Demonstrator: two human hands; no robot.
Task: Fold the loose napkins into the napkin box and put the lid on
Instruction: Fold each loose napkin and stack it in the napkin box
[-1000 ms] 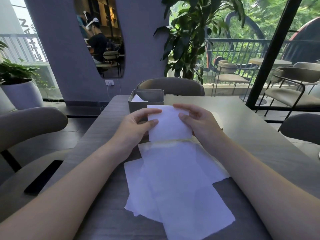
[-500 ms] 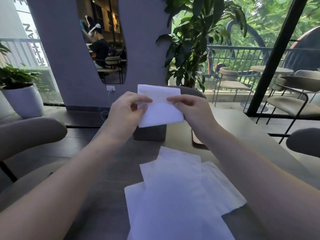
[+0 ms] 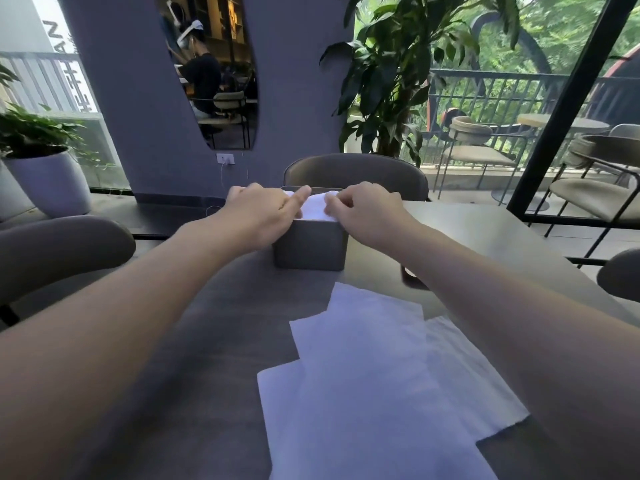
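A grey square napkin box [image 3: 309, 245] stands on the table straight ahead, its top open. A folded white napkin [image 3: 317, 206] lies in the opening. My left hand [image 3: 258, 211] grips the napkin's left edge over the box rim, and my right hand [image 3: 363, 211] pinches its right edge. Several loose unfolded white napkins [image 3: 374, 382] lie overlapped on the table close to me. A flat tan piece [image 3: 410, 275], perhaps the lid, peeks out under my right forearm, mostly hidden.
The grey table [image 3: 485, 237] runs forward to a padded chair back [image 3: 355, 173] behind the box. Another chair [image 3: 59, 251] sits at the left and one [image 3: 620, 275] at the right. A potted plant [image 3: 48, 174] stands on the floor at left.
Both hands carried the folded napkin up from above the loose pile, forward, and down into the box opening. The loose napkins stayed in place.
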